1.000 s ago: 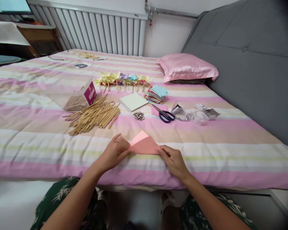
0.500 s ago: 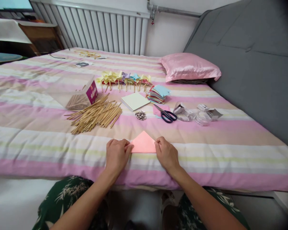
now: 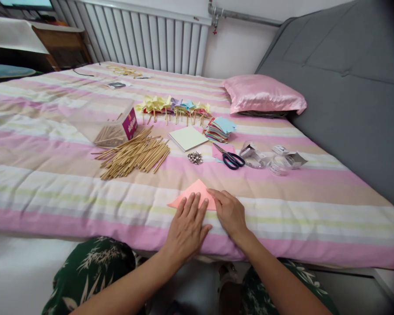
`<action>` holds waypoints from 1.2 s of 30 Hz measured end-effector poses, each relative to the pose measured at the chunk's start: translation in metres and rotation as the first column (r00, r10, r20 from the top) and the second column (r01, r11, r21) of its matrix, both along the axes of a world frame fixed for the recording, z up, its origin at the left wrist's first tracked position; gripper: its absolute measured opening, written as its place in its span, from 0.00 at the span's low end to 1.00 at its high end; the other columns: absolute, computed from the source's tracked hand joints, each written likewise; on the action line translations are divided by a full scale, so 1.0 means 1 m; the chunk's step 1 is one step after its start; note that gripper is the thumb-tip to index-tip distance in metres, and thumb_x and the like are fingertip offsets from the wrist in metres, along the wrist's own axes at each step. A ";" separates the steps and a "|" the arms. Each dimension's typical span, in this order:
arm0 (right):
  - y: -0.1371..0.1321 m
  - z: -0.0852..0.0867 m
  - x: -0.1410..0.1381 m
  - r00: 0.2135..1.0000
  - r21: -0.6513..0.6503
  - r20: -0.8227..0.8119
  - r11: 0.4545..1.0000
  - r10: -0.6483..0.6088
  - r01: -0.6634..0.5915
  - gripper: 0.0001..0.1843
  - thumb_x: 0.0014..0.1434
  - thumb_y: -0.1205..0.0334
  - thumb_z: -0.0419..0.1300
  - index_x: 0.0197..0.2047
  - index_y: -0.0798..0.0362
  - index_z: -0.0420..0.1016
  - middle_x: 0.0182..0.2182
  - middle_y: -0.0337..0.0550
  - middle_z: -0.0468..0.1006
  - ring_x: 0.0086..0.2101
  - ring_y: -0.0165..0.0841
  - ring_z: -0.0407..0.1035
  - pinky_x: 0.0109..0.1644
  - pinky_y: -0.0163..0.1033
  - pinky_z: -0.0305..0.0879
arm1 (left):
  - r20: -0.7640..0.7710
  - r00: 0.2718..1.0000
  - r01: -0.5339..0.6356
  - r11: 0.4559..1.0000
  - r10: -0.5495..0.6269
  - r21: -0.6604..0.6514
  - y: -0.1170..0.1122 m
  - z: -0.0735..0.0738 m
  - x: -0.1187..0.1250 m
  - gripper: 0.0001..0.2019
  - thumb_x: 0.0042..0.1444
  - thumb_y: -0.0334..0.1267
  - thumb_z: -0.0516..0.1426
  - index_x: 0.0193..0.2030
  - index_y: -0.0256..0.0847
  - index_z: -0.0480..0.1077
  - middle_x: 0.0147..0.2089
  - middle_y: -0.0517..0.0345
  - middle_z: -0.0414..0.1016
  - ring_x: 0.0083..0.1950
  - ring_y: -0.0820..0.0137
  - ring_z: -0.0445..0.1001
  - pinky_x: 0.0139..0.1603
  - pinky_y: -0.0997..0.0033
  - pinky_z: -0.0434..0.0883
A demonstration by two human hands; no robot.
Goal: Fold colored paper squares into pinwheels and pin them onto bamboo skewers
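Observation:
A pink sheet of paper, folded into a triangle with its point away from me, lies near the bed's front edge. My left hand rests flat across its lower middle, fingers stretched out and slightly apart. At the right corner, my right hand has its fingers curled onto the paper, gripping that side; the corner itself is hidden. Beyond the paper sits a small heap of shiny metal pieces. Dark-handled scissors lie to the right of the heap, partly over a pink paper piece.
Thin wooden sticks spill beside a clear plastic box. Behind are a pale square pad, a stack of colored papers, several paper pinwheels and a pink pillow. Clear plastic containers stand at right.
My left hand has let go of the paper's left corner and moved right, now flat on the fold. My right hand stays at the right corner, its index finger reaching further over the paper.

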State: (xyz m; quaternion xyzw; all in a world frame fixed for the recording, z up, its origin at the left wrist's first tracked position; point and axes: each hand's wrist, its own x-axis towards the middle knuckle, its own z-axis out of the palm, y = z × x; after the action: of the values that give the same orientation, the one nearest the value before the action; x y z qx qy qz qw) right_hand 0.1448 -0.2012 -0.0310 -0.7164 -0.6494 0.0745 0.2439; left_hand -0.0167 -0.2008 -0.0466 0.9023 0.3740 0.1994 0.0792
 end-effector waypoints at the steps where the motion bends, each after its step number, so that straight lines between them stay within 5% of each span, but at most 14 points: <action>1: 0.000 0.000 0.000 1.000 -0.001 -0.005 1.000 0.004 -0.004 0.19 0.63 0.66 0.49 0.52 0.45 0.73 0.36 0.43 0.78 0.38 0.35 0.72 0.41 0.37 0.64 | -0.022 1.000 -0.008 1.000 0.009 0.028 -0.001 -0.001 0.000 0.30 0.60 0.46 0.50 0.66 0.36 0.53 0.69 0.39 0.49 0.70 0.52 0.45 0.66 0.47 0.48; 23: 0.001 0.000 -0.001 0.995 -0.073 0.095 0.996 -0.042 0.049 0.18 0.64 0.63 0.49 0.53 0.40 0.71 0.39 0.38 0.78 0.38 0.34 0.72 0.36 0.36 0.62 | -0.203 0.959 -0.169 0.975 0.196 0.141 -0.017 0.003 0.001 0.33 0.60 0.56 0.43 0.68 0.44 0.46 0.70 0.41 0.48 0.70 0.50 0.44 0.63 0.36 0.45; 36: 0.002 -0.001 0.000 0.995 -0.072 0.084 0.996 -0.046 0.052 0.18 0.64 0.63 0.48 0.53 0.40 0.72 0.39 0.39 0.78 0.37 0.34 0.71 0.34 0.35 0.60 | -0.172 0.982 -0.063 0.994 0.077 0.087 -0.006 0.004 -0.011 0.34 0.59 0.59 0.43 0.68 0.44 0.49 0.70 0.40 0.47 0.70 0.51 0.43 0.65 0.40 0.42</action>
State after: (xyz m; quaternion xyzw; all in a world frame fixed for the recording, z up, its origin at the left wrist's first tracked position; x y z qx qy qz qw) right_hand 0.1444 -0.1991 -0.0316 -0.7432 -0.6378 0.0632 0.1920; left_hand -0.0277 -0.2069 -0.0424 0.9051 0.4026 0.1369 0.0021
